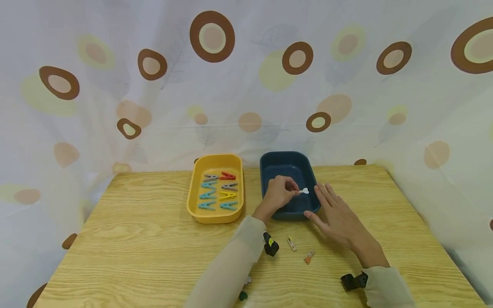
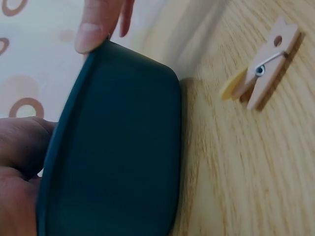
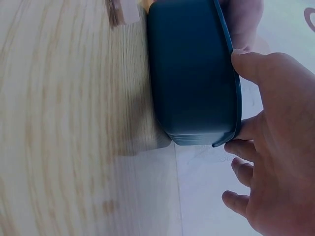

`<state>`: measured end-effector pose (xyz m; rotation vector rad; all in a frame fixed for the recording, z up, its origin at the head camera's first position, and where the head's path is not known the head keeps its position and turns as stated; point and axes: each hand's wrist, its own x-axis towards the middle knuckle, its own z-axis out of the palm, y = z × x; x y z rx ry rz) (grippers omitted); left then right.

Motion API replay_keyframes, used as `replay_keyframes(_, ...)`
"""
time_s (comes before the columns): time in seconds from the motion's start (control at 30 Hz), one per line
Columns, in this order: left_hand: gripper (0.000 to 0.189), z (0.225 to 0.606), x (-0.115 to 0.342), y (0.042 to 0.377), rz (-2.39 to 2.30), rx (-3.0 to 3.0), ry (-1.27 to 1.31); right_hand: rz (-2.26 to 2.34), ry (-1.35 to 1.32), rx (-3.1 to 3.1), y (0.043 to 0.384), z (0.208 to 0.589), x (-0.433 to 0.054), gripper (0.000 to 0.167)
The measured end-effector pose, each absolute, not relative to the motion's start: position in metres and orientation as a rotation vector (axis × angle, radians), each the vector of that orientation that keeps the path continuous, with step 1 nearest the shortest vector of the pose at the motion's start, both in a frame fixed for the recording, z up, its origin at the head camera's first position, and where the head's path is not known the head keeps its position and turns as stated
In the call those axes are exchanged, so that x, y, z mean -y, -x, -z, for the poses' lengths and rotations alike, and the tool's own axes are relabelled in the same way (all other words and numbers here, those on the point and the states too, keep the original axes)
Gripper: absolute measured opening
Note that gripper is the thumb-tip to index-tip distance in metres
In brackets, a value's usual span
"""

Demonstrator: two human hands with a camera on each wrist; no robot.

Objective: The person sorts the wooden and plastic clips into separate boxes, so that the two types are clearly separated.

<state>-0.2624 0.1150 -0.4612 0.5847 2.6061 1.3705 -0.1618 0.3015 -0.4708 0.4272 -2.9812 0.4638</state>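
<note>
Pinches the white heart (image 1: 305, 191) with left hand (image 1: 279, 193) over the blue tray (image 1: 286, 169), right of frame centre, resting right hand (image 1: 340, 219), fingers apart, on the rim (image 1: 285, 152), perhaps to steady it.

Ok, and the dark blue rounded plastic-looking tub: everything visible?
The dark blue, round-cornered rectangular tub, plastic by its look, has smooth walls and a thin rim. It stands upright, open-topped, on the light wood-grain table, right of the yellow rounded plastic-looking tub. The bare right hand touches its rim; the bare left hand is over it, pinching a small white heart-tipped item.
</note>
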Motion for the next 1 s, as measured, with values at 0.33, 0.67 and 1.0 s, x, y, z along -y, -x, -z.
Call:
replay_keyframes(0.33, 0.011, 0.4686, -0.1214, 0.268, -1.2, -2.684, -0.555, -0.473, -0.427, 2.976, 0.1608, 0.4712, -0.3, 0.088)
replay_keyframes(0.67, 0.011, 0.4674, -0.125, 0.2676, -1.069, -2.696, -0.556, -0.461, -0.451, 2.956, 0.1622, 0.472, -0.303, 0.086)
replay_keyframes(1.0, 0.005, 0.4643, -0.1219, 0.2679, -1.161, -2.636, -0.566, -0.47, -0.441, 2.961, 0.1616, 0.4715, -0.3029, 0.087)
